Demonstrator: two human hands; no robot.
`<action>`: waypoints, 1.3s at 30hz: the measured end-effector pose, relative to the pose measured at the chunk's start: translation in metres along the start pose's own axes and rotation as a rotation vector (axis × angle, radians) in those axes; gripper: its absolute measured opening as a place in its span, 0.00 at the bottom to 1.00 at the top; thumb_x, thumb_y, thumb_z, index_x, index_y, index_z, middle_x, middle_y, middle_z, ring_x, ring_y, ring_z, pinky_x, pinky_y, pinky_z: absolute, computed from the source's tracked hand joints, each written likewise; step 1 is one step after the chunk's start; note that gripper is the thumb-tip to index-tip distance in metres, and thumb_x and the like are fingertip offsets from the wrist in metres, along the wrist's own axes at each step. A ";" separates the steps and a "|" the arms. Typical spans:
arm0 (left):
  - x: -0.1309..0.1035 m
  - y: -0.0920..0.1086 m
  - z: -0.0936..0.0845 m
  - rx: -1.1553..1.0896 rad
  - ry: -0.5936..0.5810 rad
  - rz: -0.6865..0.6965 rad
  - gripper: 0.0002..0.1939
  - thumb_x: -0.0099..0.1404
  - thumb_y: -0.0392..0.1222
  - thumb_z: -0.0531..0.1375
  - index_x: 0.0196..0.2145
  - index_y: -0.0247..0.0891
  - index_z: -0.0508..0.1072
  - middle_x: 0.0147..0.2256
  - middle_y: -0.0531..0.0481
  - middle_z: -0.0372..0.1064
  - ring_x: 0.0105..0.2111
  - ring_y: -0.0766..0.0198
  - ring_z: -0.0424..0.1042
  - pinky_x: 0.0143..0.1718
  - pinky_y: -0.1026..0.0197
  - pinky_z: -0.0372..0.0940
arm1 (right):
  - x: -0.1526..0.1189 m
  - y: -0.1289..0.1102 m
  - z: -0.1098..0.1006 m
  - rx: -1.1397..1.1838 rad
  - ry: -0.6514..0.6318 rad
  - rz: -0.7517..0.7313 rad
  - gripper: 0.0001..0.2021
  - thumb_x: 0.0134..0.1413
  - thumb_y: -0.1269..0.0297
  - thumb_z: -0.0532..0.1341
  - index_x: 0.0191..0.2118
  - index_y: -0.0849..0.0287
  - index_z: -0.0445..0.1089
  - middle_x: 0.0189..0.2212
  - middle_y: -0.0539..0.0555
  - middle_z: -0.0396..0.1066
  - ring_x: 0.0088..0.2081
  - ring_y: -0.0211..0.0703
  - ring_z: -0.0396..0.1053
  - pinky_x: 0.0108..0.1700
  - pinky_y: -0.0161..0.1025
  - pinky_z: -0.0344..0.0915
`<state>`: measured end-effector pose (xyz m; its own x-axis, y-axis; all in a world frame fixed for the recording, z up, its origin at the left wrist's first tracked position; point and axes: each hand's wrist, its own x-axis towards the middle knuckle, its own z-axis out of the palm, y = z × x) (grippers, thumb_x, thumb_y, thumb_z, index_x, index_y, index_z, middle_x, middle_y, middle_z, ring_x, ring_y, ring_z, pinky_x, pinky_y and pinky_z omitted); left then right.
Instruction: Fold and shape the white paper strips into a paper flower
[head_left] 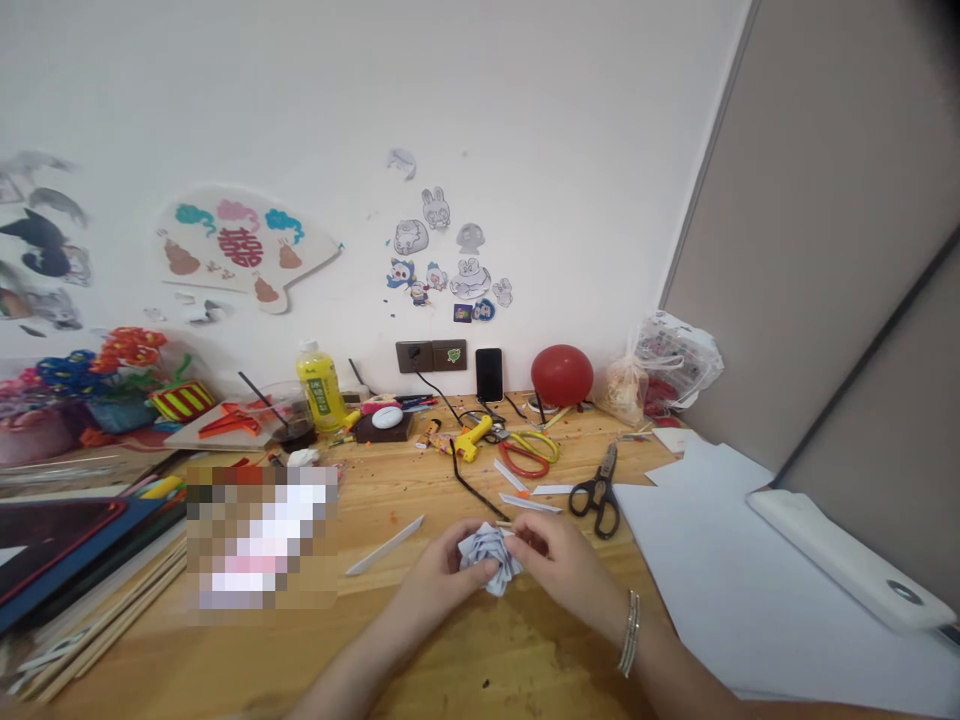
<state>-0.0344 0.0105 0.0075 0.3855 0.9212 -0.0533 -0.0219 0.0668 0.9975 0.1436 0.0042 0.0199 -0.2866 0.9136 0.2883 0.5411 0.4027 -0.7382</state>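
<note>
A pale folded paper flower (489, 556) with layered, pointed petals is held between both hands above the wooden table (420, 660). My left hand (448, 572) grips its left side, the thumb pressed on the front petals. My right hand (551, 555) pinches the flower's right edge with bent fingers. Just behind the hands, a thin dark strip (472, 482) runs toward the fingers. Black-handled scissors (598, 495) lie beyond my right hand, and white paper strips (529, 502) lie near them. Another paper strip (386, 545) rests left of my left hand.
White paper sheets (720, 560) cover the right side, beside a long white device (847, 560). Toward the wall are a yellow glue gun (474, 438), red-and-yellow scissors (529, 455), a phone (489, 375), a red balloon (562, 375) and a drink bottle (321, 388). Wooden sticks (112, 630) lie left.
</note>
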 end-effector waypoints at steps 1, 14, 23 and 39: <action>0.000 0.000 0.000 -0.003 0.007 0.007 0.22 0.47 0.50 0.66 0.38 0.37 0.70 0.34 0.48 0.72 0.35 0.58 0.69 0.38 0.60 0.62 | 0.000 0.001 0.001 0.009 -0.001 -0.008 0.10 0.56 0.62 0.55 0.28 0.59 0.67 0.22 0.48 0.66 0.25 0.37 0.62 0.28 0.32 0.55; 0.000 -0.006 0.002 0.056 0.052 -0.002 0.26 0.48 0.52 0.65 0.41 0.35 0.69 0.40 0.43 0.72 0.40 0.54 0.69 0.40 0.58 0.63 | -0.002 -0.002 0.006 -0.158 0.028 0.011 0.05 0.47 0.72 0.56 0.24 0.59 0.63 0.19 0.46 0.62 0.23 0.35 0.58 0.25 0.32 0.48; 0.003 -0.016 0.001 -0.057 0.051 0.014 0.25 0.49 0.52 0.64 0.41 0.34 0.68 0.40 0.42 0.71 0.39 0.55 0.69 0.40 0.57 0.63 | 0.000 0.004 0.013 0.071 0.005 0.067 0.08 0.49 0.71 0.54 0.21 0.59 0.60 0.18 0.45 0.58 0.23 0.35 0.57 0.25 0.31 0.51; 0.011 -0.025 0.001 0.080 0.045 0.087 0.24 0.49 0.52 0.64 0.41 0.35 0.70 0.38 0.43 0.72 0.38 0.55 0.69 0.39 0.58 0.63 | 0.004 0.017 0.007 -0.240 -0.068 -0.020 0.08 0.44 0.75 0.55 0.20 0.60 0.63 0.18 0.47 0.62 0.22 0.34 0.57 0.25 0.31 0.45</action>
<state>-0.0286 0.0185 -0.0182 0.3433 0.9386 0.0334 0.0212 -0.0433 0.9988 0.1462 0.0143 0.0049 -0.3473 0.9027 0.2542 0.7048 0.4300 -0.5642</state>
